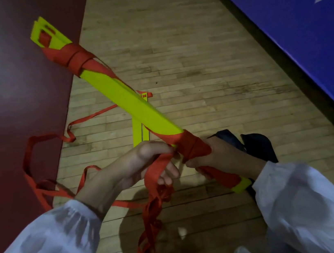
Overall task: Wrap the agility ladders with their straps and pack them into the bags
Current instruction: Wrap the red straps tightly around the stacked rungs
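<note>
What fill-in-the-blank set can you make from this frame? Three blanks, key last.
The right hand grips the bundle of ____ rungs.
The left hand holds the loose red strap, which is wound round ____ ends of the bundle.
The panel with white lettering is ____.
Missing: yellow, both, blue.

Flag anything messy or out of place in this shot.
The loose red strap trails in tangled loops over the maroon mat and wood floor, left of the bundle. Yellow rungs lie on the floor beneath it, apparently not gathered in. The far-end wrap sits uneven.
</note>
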`<action>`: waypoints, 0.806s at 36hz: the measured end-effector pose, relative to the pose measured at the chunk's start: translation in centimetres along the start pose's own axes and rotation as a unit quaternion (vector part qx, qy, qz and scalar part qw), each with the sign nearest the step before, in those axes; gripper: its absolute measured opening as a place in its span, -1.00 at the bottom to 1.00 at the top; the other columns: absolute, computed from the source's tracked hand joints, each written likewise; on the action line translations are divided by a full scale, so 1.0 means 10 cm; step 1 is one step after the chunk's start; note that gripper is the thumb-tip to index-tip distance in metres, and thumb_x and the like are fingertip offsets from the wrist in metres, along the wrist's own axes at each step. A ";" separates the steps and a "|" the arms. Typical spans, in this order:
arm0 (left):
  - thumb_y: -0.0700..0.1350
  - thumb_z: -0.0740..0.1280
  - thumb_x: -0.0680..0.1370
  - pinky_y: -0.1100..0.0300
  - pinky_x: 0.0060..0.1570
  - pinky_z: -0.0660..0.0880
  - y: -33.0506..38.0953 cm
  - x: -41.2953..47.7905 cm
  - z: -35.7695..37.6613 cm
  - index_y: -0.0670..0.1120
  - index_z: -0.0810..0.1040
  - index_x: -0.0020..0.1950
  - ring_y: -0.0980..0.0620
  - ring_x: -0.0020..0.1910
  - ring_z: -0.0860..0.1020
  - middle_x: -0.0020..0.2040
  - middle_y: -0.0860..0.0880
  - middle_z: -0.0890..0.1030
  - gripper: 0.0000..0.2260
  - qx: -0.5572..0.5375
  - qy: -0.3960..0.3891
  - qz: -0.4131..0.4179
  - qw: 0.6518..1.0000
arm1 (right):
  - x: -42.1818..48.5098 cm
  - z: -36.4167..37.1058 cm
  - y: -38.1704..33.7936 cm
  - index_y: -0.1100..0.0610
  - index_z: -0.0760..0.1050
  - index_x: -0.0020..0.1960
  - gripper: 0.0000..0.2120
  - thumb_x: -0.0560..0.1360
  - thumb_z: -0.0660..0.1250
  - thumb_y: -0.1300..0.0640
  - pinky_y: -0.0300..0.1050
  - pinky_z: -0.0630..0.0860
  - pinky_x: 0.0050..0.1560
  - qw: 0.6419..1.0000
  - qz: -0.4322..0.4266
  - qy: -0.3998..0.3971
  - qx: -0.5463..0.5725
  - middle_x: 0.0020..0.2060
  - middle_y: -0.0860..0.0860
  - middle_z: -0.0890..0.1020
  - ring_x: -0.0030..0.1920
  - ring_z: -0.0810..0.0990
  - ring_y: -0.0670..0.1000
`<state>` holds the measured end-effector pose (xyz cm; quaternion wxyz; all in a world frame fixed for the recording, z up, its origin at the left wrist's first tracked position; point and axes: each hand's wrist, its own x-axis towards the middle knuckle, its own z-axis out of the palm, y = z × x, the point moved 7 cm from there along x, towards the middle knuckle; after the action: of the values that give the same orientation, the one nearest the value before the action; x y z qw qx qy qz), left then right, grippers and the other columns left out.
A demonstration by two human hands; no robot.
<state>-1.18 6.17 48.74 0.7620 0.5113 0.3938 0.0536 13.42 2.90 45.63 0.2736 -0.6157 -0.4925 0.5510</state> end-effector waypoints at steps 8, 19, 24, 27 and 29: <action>0.23 0.18 0.54 0.29 -0.59 0.42 -0.05 0.03 -0.04 -0.26 0.55 -0.04 0.00 -0.58 0.51 -0.39 -0.19 0.62 -0.47 0.032 0.077 -0.030 0.996 | 0.02 0.06 0.03 0.03 0.56 -0.13 -0.88 0.42 0.46 0.02 -0.01 0.60 -0.27 0.993 -0.018 0.024 -0.114 -0.35 0.04 0.66 -0.35 0.66 0.05; 0.24 0.23 0.54 0.26 -0.58 0.44 -0.10 0.04 -0.10 -0.24 0.58 -0.16 -0.01 -0.61 0.48 -0.47 -0.17 0.58 -0.48 0.024 0.143 -0.017 0.989 | -0.02 0.17 -0.05 -0.01 0.53 -0.16 -0.50 0.31 0.29 -0.45 0.14 0.62 -0.21 0.986 -0.052 0.043 -0.152 -0.35 0.09 0.64 -0.38 0.65 0.02; 0.20 0.25 0.54 0.28 -0.56 0.44 -0.10 0.04 -0.10 -0.23 0.56 -0.15 0.01 -0.59 0.48 -0.45 -0.16 0.58 -0.53 0.012 0.147 -0.010 0.989 | -0.07 0.17 -0.07 0.00 0.55 -0.17 -0.38 0.35 0.08 -0.53 0.10 0.60 -0.20 0.991 -0.046 0.042 -0.117 -0.34 0.10 0.64 -0.37 0.64 0.05; 0.16 0.26 0.55 0.27 -0.54 0.45 -0.08 0.04 -0.11 -0.24 0.57 -0.18 0.01 -0.58 0.48 -0.43 -0.17 0.59 -0.55 0.017 0.153 0.007 0.988 | -0.05 0.18 -0.07 -0.03 0.56 -0.13 -0.50 0.37 0.16 -0.44 0.02 0.59 -0.22 0.999 -0.022 0.000 -0.037 -0.37 0.00 0.62 -0.35 0.62 0.04; 0.15 0.26 0.55 0.26 -0.53 0.46 -0.08 0.05 -0.11 -0.25 0.59 -0.20 -0.01 -0.56 0.50 -0.39 -0.21 0.60 -0.55 0.018 0.150 0.016 0.988 | -0.05 0.21 -0.07 0.02 0.56 -0.09 -0.55 0.36 0.23 -0.34 -0.09 0.56 -0.27 0.998 0.009 -0.048 0.028 -0.35 0.00 0.61 -0.35 0.60 0.03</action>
<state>-1.81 6.82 47.69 0.6841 0.5171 0.4965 0.1349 11.27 2.30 45.89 0.2623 -0.5851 -0.4836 0.5958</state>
